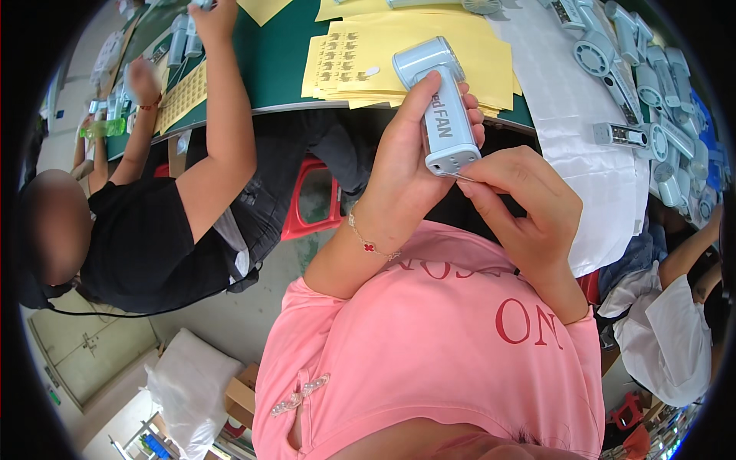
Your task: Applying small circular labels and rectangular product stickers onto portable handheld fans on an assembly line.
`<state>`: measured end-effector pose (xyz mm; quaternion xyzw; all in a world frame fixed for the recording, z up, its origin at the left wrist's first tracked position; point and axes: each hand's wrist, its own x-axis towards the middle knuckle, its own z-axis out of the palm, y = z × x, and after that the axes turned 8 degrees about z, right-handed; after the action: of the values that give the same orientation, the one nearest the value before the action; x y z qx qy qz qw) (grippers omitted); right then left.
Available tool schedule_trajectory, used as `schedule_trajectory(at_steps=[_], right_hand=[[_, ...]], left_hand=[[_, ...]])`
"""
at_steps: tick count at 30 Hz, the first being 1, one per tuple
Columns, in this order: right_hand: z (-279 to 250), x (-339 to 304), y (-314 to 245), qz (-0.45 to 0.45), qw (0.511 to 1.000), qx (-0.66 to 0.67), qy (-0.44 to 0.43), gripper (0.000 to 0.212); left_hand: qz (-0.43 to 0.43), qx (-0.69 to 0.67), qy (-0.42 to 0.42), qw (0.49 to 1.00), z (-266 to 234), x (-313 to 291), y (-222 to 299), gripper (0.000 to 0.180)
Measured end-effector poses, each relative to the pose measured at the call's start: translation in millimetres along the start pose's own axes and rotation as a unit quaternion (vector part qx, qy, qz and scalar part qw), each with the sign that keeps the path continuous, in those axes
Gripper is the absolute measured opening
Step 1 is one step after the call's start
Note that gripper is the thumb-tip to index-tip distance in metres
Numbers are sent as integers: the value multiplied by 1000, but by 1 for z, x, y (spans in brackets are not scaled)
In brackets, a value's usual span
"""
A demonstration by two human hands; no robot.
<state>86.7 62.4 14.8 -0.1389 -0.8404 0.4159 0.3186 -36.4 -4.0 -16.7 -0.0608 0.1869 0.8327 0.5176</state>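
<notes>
A light blue handheld fan [445, 111] stands nearly upright over the table's near edge, its round head up and its base toward me. My left hand [406, 142] is wrapped round its body, thumb across the front and fingers behind the right side. At the base, my right hand [529, 195] pinches a thin, pale, needle-like piece [461, 177] whose tip touches or nearly touches the fan's bottom edge. Exactly what that piece is cannot be made out.
Yellow sheets [491, 73] with rows of small stickers lie on the green table [284, 61]. White sheeting [556, 100] covers its right part, where many blue fans [667, 100] are heaped. A co-worker [165, 215] works at left; another person [667, 337] sits at right.
</notes>
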Motion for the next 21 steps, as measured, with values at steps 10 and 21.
schedule_trajectory(at_steps=[10,21], right_hand=[[1,0,2,2,1000,1,3,15],[3,-2,1,6,1000,8,17,17]], left_hand=[[0,-8,11,1000,1,0,-1,34],[-1,-18,14,1000,-2,1,-3,34]])
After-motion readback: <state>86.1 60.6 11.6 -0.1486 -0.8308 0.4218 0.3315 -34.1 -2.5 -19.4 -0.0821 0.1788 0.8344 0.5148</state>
